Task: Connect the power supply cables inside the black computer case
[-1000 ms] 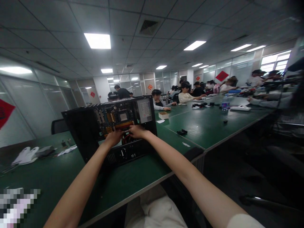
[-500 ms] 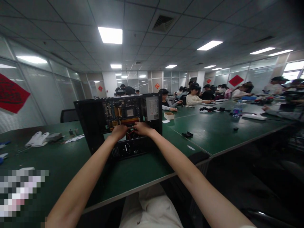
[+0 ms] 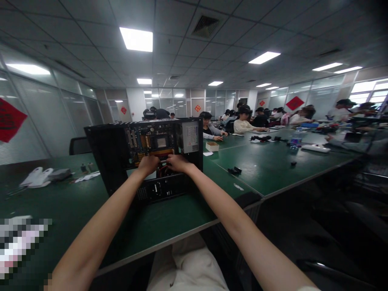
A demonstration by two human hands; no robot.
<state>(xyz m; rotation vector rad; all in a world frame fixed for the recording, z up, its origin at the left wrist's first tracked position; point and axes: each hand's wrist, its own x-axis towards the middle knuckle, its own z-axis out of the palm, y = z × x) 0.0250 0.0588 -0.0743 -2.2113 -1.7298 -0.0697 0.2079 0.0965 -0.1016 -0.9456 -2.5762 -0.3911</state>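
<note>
A black computer case point(image 3: 101, 155) stands with its open side facing me on the green table point(image 3: 169, 226). Inside it are a motherboard point(image 3: 145, 141) and, at upper right, a power supply point(image 3: 190, 137) with a white label. My left hand point(image 3: 148, 165) is closed, fingers curled at the lower edge of the motherboard. Close beside it, my right hand point(image 3: 178, 163) is closed too, its fingers pinched near an orange-brown strip point(image 3: 163, 153). What lies between the fingertips is too small to make out. Dark and reddish cables point(image 3: 163, 172) hang just below the hands.
White gloves point(image 3: 38, 177) and a grey block point(image 3: 60, 174) lie to the left. Beyond the case on the right are a small open box point(image 3: 212, 146), black parts point(image 3: 235, 170) and a water bottle point(image 3: 295, 141). Several people sit along the far tables.
The camera view has turned slightly, so the scene sits a little further left. Both hands keep nearly the same place inside the case.
</note>
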